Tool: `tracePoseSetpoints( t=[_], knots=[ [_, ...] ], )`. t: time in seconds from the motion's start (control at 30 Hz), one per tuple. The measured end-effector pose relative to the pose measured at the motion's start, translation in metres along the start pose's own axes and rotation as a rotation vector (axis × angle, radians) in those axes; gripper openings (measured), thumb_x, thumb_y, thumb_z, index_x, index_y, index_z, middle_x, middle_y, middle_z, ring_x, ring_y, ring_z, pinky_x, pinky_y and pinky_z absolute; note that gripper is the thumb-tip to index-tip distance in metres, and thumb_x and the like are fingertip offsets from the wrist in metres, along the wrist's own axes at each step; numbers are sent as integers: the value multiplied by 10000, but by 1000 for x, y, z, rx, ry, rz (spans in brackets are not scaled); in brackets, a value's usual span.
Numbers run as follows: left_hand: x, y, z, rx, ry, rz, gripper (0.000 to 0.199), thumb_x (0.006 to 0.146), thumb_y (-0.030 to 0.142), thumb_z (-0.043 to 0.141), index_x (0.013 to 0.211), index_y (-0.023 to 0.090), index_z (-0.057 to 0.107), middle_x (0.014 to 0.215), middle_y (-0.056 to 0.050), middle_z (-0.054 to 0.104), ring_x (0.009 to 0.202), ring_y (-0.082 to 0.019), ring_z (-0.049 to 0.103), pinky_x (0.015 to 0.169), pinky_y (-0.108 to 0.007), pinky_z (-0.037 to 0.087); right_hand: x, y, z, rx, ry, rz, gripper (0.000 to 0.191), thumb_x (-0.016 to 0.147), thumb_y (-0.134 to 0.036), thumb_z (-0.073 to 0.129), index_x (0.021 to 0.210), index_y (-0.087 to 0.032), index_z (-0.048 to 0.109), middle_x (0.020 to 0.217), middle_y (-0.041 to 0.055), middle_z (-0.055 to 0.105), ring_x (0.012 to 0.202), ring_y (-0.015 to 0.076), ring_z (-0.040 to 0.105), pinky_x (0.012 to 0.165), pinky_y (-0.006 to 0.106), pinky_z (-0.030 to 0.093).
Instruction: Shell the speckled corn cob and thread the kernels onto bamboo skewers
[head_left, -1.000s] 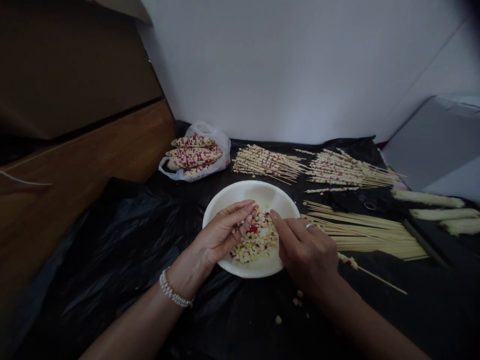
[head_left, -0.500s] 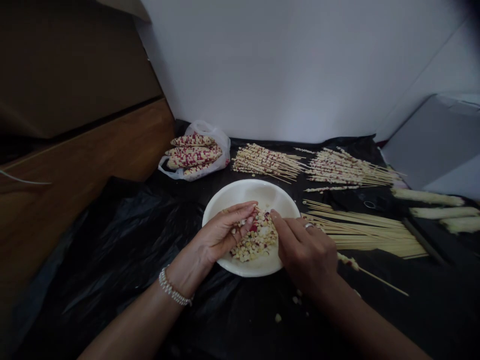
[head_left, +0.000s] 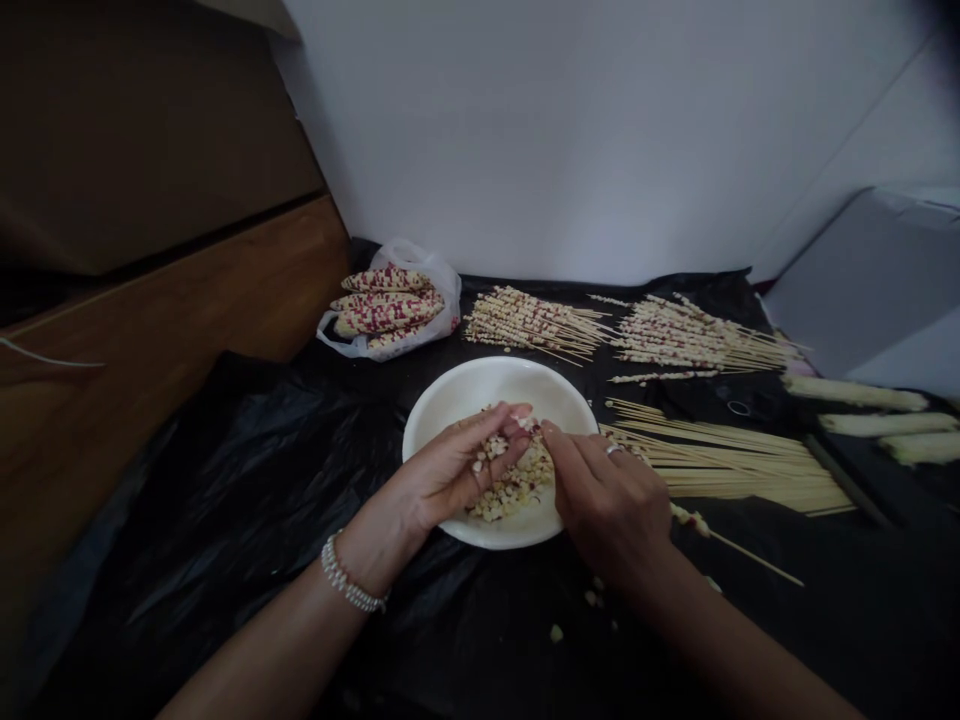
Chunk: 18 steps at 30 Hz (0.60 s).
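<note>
My left hand point(head_left: 469, 455) is over the white bowl point(head_left: 442, 388), its fingers curled around several loose corn kernels point(head_left: 480, 462). A pale kernel shows at its thumb and fingertips. My right hand point(head_left: 611, 490), wearing a ring, is closed on a bamboo skewer point(head_left: 756, 558) at the bowl's right rim. The skewer's bare tail sticks out to the lower right, with threaded kernels point(head_left: 688, 520) beside the hand. Its front end is mostly hidden by my fingers, which nearly meet those of my left hand. More yellow and dark red kernels point(head_left: 517, 490) lie in the bowl.
Behind the bowl lie corn cobs point(head_left: 386, 315) in a plastic bag point(head_left: 448, 290) and two piles of kernel-threaded skewers point(head_left: 532, 322). Bare skewers point(head_left: 757, 465) lie to the right, near stripped cobs point(head_left: 862, 392). Black plastic sheeting point(head_left: 247, 480) covers the surface; a white wall point(head_left: 562, 140) stands behind.
My left thumb and fingertips have moved slightly right, closer to my right fingertips. The skewer's tail has shifted a little up and left with my right hand.
</note>
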<state>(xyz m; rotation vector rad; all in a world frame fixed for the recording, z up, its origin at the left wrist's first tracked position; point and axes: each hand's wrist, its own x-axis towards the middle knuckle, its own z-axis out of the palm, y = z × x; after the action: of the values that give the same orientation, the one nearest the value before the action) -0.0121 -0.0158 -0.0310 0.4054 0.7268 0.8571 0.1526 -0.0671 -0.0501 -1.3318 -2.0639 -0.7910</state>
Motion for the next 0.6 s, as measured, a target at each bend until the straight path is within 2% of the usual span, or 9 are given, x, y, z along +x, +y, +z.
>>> tracePoseSetpoints(
  t=[0.1, 0.23, 0.47, 0.6],
  knots=[
    [1, 5, 0, -62, -26, -7, 244, 802, 23, 511, 1001, 25, 652, 977, -150, 691, 1002, -198, 640, 960, -315, 484, 1, 3, -1, -4, -16, 17, 258, 849, -135, 513, 1089, -129, 606, 809, 34, 683, 684, 125, 539, 616, 278, 342],
    [2, 6, -2, -6, -131, -19, 457, 682, -134, 436, 1049, 48, 639, 1071, -139, 674, 1093, -191, 603, 1013, -272, 425, 1, 4, -1, 18, -22, 19, 259, 844, -139, 530, 1091, -128, 608, 802, 35, 677, 690, 130, 541, 624, 276, 350],
    [0, 3, 0, 23, -15, 24, 306, 757, -37, 572, 1034, 70, 649, 1074, -137, 675, 988, -158, 654, 897, -187, 500, 1, 3, -1, 26, -9, 11, 285, 831, -110, 525, 1102, -113, 613, 827, 35, 686, 682, 138, 537, 626, 284, 358],
    [3, 1, -4, -21, 37, 64, 242, 769, 16, 607, 995, 82, 665, 1041, -118, 687, 959, -157, 662, 866, -200, 527, 2, 3, -2, 28, -3, 14, 278, 833, -108, 515, 1091, -121, 620, 817, 34, 688, 684, 132, 538, 644, 270, 361]
  ],
)
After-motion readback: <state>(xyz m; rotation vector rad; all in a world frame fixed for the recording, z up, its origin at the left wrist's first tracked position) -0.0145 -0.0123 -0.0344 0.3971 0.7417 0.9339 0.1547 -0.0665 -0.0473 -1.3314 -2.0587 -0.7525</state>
